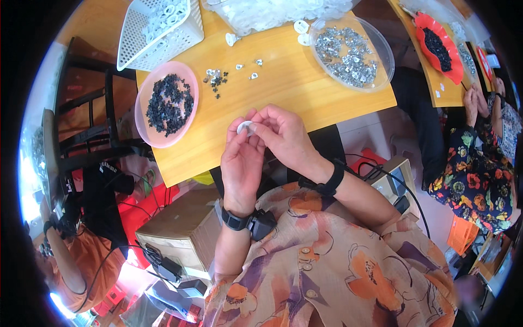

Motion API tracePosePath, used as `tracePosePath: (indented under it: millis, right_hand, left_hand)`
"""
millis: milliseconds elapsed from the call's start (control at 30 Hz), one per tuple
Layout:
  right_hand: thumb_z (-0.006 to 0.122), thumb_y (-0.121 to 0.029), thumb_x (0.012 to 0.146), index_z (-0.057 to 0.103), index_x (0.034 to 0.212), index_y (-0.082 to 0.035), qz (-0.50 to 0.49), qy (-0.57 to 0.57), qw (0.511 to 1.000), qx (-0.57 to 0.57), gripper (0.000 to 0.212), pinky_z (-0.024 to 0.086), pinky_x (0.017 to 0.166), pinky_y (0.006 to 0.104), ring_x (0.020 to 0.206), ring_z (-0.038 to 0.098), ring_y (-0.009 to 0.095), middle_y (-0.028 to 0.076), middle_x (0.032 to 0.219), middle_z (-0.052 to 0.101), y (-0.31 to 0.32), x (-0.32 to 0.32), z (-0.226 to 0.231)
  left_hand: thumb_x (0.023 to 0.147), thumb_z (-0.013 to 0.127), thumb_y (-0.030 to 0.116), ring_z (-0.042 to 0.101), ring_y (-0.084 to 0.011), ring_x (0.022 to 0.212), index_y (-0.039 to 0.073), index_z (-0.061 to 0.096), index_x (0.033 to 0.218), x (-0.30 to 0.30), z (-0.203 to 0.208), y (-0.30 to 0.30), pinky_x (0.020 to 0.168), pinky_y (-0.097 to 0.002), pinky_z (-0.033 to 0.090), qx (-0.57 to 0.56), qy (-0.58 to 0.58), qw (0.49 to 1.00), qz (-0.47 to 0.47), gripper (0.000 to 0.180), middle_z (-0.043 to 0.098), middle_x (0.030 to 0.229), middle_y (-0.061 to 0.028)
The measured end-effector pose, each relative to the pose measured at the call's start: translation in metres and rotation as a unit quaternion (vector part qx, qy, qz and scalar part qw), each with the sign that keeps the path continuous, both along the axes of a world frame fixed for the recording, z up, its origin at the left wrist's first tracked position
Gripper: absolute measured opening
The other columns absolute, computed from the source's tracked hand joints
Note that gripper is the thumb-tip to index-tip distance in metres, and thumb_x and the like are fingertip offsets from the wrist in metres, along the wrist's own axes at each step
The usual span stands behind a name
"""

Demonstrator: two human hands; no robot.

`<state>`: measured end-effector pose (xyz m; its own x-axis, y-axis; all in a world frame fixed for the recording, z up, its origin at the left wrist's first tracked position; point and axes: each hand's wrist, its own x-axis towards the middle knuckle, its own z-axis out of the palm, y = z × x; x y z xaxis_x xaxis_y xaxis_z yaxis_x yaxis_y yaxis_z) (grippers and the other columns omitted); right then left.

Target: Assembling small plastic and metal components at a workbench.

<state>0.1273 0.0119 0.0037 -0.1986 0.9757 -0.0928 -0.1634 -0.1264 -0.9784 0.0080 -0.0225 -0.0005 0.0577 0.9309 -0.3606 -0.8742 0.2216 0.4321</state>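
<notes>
A small round white plastic part (244, 126) is pinched between my two hands, just past the near edge of the wooden table. My left hand (242, 163) has its palm turned up, with thumb and fingers closed around one side of the part. From the right, my right hand (286, 136) grips the same part with thumb and forefinger. Fingertips hide much of it. Beyond my hands lie a few loose silver metal pieces (254, 76) and a little cluster of small black pieces (219, 82). A pink oval dish (139, 121) of black pieces stands to the left.
A clear round tub (388, 65) holds many small metal pieces at the right. White parts fill a perforated white basket (131, 46) and a clear bin (226, 10) at the back. Cardboard boxes (174, 223) and cables sit below the table. Other people work at both sides.
</notes>
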Motion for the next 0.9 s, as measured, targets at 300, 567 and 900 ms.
tracePosePath:
  millis: [300,567,900]
  right_hand:
    - [0.061,-0.004,0.085,0.057,0.089,0.002,-0.052,-0.071,0.992,0.086,0.009,0.049,0.058,0.0275,0.062,0.062,0.015,0.01,0.073,0.064,-0.005,-0.004,0.009]
    - [0.061,-0.005,0.086,0.057,0.089,0.001,-0.035,-0.043,0.997,0.049,0.009,0.049,0.057,0.0275,0.063,0.063,0.016,0.01,0.074,0.064,-0.007,-0.007,0.009]
    - [0.061,-0.006,0.086,0.056,0.089,0.001,-0.039,-0.095,0.99,0.096,0.009,0.049,0.058,0.0281,0.065,0.064,0.018,0.012,0.075,0.064,-0.012,-0.012,0.006]
  left_hand:
    - [0.097,0.043,0.012,0.049,-0.0288,0.119,0.003,0.037,0.133,0.003,0.007,0.002,0.105,-0.0434,0.036,-0.031,0.01,0.999,0.002,0.038,0.047,0.131,-0.0163]
    - [0.095,0.041,0.013,0.049,-0.0298,0.12,0.002,0.036,0.134,0.005,0.011,0.0,0.105,-0.0437,0.036,-0.015,0.055,0.998,0.028,0.041,0.045,0.134,-0.0183]
    - [0.094,0.04,0.016,0.055,-0.0241,0.107,0.002,0.042,0.127,0.007,0.014,-0.002,0.096,-0.0377,0.042,-0.051,0.086,0.994,0.041,0.037,0.053,0.123,-0.0156]
